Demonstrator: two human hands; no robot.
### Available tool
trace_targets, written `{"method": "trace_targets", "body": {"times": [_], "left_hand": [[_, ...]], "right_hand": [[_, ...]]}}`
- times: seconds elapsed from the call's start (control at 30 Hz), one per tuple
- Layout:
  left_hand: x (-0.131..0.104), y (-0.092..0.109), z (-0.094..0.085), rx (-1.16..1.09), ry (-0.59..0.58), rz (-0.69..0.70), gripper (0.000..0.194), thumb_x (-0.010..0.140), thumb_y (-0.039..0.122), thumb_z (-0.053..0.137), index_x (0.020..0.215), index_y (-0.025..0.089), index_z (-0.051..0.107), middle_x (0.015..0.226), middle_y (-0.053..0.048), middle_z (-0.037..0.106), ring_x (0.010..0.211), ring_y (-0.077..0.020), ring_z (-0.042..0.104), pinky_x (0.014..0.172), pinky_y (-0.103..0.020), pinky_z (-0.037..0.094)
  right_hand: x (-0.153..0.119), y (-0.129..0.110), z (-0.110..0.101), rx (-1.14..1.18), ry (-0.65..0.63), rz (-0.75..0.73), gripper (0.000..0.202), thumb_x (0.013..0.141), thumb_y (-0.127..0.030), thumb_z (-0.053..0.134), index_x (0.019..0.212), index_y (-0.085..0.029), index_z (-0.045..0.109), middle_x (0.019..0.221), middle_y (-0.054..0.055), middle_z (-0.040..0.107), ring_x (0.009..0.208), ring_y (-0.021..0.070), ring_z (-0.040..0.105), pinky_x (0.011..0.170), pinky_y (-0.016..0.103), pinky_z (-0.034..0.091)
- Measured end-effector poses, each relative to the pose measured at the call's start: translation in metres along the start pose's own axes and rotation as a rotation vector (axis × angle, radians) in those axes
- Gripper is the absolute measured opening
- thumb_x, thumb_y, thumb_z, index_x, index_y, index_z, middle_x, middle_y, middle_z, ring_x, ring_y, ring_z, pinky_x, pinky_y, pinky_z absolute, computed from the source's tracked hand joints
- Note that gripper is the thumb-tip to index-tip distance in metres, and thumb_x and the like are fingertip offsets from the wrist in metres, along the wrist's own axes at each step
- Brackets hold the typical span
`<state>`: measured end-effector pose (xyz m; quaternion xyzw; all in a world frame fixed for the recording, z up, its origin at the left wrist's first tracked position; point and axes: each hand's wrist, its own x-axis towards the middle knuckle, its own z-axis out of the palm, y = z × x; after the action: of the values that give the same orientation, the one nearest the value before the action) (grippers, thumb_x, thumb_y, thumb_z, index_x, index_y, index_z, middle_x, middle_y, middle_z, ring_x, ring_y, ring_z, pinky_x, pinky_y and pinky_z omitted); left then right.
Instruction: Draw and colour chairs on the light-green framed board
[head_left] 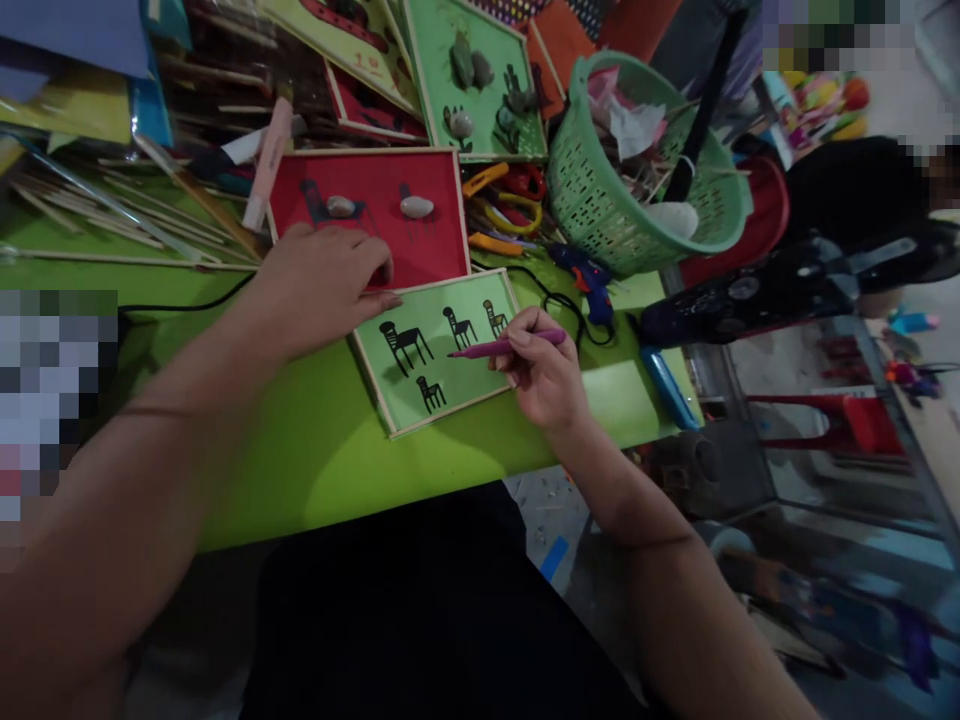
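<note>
A green card in a thin wooden frame lies tilted on the green table, with several black chair drawings on it. My right hand, at the card's right edge, grips a purple pen whose tip points left over the card. My left hand rests at the lower edge of a red framed panel, its thumb near the card's top left corner; its fingers are bent and partly hidden. Two pale stones sit on dark drawings on the red panel.
Behind are a green framed panel with stones, scissors and a green basket. A glue gun with a black cable lies right of the card. Thin sticks lie left, a blue cutter right.
</note>
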<state>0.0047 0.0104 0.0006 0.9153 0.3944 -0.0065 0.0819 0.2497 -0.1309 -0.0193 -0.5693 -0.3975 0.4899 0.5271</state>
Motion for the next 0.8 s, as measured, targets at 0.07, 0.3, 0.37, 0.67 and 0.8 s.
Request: {"method": "trace_targets", "body": {"times": [0.07,0.3,0.37,0.67,0.8], "left_hand": [[-0.001,0.003,-0.001,0.028,0.006,0.012,0.033,0.108,0.046,0.041,0.114,0.023,0.064,0.124,-0.018,0.073,0.118,-0.0363,0.065,0.101,-0.054,0.048],[-0.001,0.000,0.004,-0.110,0.124,0.017,0.026,0.104,0.042,0.046,0.104,0.027,0.067,0.105,-0.014,0.070,0.110,-0.0383,0.067,0.093,-0.052,0.051],[-0.001,-0.004,0.005,-0.189,0.176,0.034,0.020,0.102,0.040,0.051,0.101,0.026,0.065,0.102,-0.013,0.068,0.107,-0.0364,0.066,0.091,-0.048,0.051],[-0.014,-0.006,-0.011,-0.585,0.330,-0.063,0.013,0.096,0.034,0.068,0.094,0.022,0.066,0.082,0.000,0.058,0.070,-0.0141,0.048,0.067,-0.029,0.040],[-0.017,-0.006,-0.015,-0.744,0.457,-0.148,0.022,0.093,0.043,0.075,0.093,0.021,0.073,0.071,0.002,0.059,0.068,-0.0141,0.047,0.073,-0.030,0.048]], "right_hand": [[0.002,-0.001,-0.001,0.032,0.003,-0.009,0.039,0.081,-0.053,0.082,0.080,-0.026,0.054,0.059,-0.006,0.057,0.051,0.0108,0.056,0.041,0.023,0.033],[0.004,-0.004,-0.003,0.177,0.030,-0.132,0.037,0.082,-0.055,0.084,0.081,-0.026,0.060,0.058,-0.006,0.062,0.047,0.0107,0.056,0.039,0.022,0.032],[0.005,-0.005,-0.005,0.236,0.050,-0.172,0.035,0.083,-0.053,0.083,0.081,-0.025,0.063,0.057,-0.006,0.063,0.046,0.0104,0.057,0.038,0.021,0.032],[0.000,-0.014,-0.015,0.308,0.123,-0.317,0.026,0.091,-0.051,0.078,0.094,-0.026,0.074,0.069,-0.002,0.075,0.049,0.0104,0.061,0.042,0.022,0.042],[-0.004,-0.018,-0.025,0.374,0.206,-0.405,0.024,0.088,-0.048,0.080,0.093,-0.025,0.073,0.066,-0.004,0.071,0.046,0.0098,0.060,0.045,0.022,0.048]]}}
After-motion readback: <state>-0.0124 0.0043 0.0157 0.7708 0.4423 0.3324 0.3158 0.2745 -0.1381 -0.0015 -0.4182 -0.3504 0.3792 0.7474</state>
